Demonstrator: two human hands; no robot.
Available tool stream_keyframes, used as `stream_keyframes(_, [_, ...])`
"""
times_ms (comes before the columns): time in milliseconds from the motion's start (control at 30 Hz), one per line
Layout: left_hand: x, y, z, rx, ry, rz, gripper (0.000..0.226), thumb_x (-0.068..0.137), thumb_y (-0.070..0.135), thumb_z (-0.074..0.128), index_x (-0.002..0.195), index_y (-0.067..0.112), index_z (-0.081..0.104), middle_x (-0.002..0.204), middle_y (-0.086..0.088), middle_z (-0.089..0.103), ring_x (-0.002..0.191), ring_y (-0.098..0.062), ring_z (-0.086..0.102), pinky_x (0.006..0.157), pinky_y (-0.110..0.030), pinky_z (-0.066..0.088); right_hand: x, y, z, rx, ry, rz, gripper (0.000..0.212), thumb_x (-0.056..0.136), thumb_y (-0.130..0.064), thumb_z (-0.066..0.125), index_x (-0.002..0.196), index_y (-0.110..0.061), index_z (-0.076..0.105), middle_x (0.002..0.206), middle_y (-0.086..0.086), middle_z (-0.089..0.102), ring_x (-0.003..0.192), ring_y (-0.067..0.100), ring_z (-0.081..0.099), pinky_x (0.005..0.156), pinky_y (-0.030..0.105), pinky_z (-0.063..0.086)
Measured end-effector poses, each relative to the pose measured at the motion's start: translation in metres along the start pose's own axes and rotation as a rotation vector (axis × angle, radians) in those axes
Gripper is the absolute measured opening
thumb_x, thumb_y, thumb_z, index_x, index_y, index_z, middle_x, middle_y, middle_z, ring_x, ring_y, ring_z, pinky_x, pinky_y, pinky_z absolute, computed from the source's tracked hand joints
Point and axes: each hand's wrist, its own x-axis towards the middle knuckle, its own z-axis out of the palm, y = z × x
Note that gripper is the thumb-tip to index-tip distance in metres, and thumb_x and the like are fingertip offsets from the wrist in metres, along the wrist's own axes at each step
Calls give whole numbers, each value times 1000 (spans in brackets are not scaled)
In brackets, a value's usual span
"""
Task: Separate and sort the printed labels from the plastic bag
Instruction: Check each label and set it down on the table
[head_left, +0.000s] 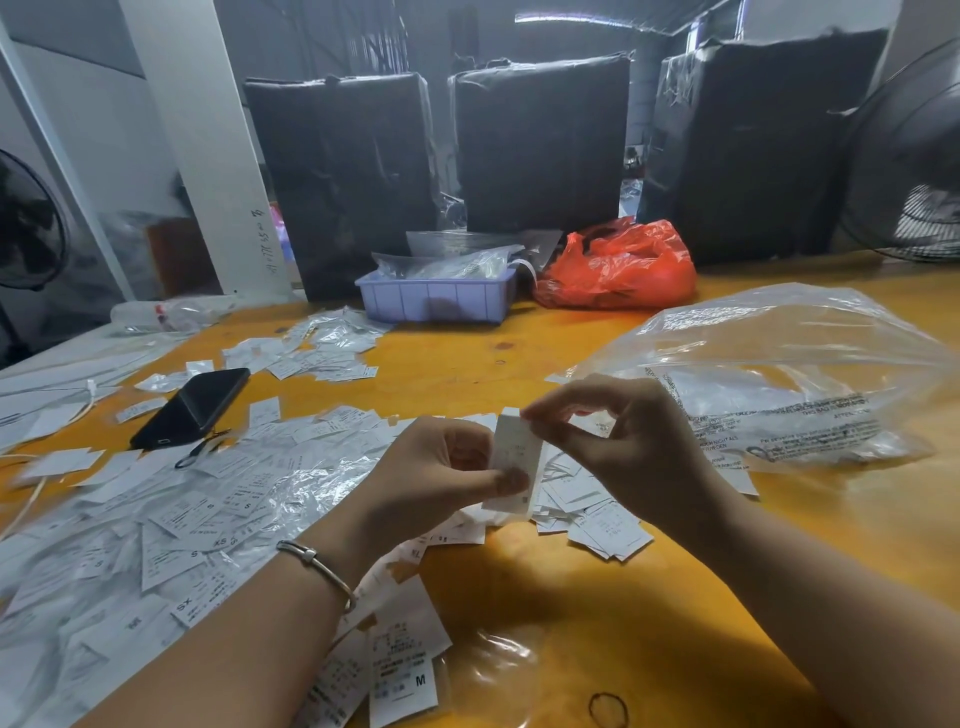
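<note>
A small stack of labels (511, 465) stands upright between the two hands, just above the table (571, 597). The left hand (441, 467) grips its lower part, thumb pressed flat on the front near the bottom edge, fingers curled behind. The right hand (618, 431) pinches the top edge between thumb and forefinger, the other fingers arched loosely above. A bangle (317, 564) sits on the left wrist.

Under and around the hands, loose labels (171, 519) lie scattered over the yellow table, thick to the left and near the front edge; some show size letters such as S, XS and M. A smaller heap (597, 514) lies just under the right hand. Crumpled clear film (306, 488) rests among the labels beside the left wrist.

To the right, a large clear bag (779, 374) with black print lies on the table, puffed up, touching the heap's far side. A black phone (192, 408) lies at the left among labels, with a white cable (91, 395) near it. Further back, another patch of labels (322, 345) lies before a lilac tray (436, 299) holding clear bags. A red bag (618, 267) sits just right of the tray. Three black-wrapped bundles (540, 140) stand behind, and a fan (914, 156) at the far right. A rubber band (608, 709) lies at the front edge.
</note>
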Motion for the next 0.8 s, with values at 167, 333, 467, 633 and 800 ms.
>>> stream_keyframes(167, [0,-1,-1,-21,19,-1,12,79,2,75,90,-2,74,88,-14,75,88,-26,71,73,-25,57,0,-1,0,69,-130,54,11,80,-6,71,81,-15,77,84,-7,71,86,9,61,77,34,49])
stream_keyframes(333, [-1,0,-1,-47,24,3,10,75,14,77,80,6,75,83,-17,73,79,-19,70,73,-31,57,1,-2,0,106,-262,130,6,81,-15,72,83,-13,78,88,-6,70,89,6,60,80,34,47])
stream_keyframes(467, [-1,0,-2,-67,50,13,25,69,25,75,81,3,74,82,-15,74,77,-16,69,70,-25,56,1,0,-4,139,-278,151,19,77,-3,74,95,-10,75,83,4,72,79,14,65,80,36,53])
stream_keyframes(633, [-2,3,-2,-9,71,13,27,72,34,72,88,12,74,83,-2,75,82,-12,69,72,-24,55,1,2,-2,169,-161,138,22,76,4,73,96,-7,72,77,5,73,73,13,69,76,31,56])
stream_keyframes(800, [-1,5,-4,9,126,40,24,74,27,76,97,21,72,87,0,74,85,-13,69,75,-34,57,0,4,2,151,-93,109,23,75,6,72,92,-10,71,73,0,74,71,8,69,70,23,55])
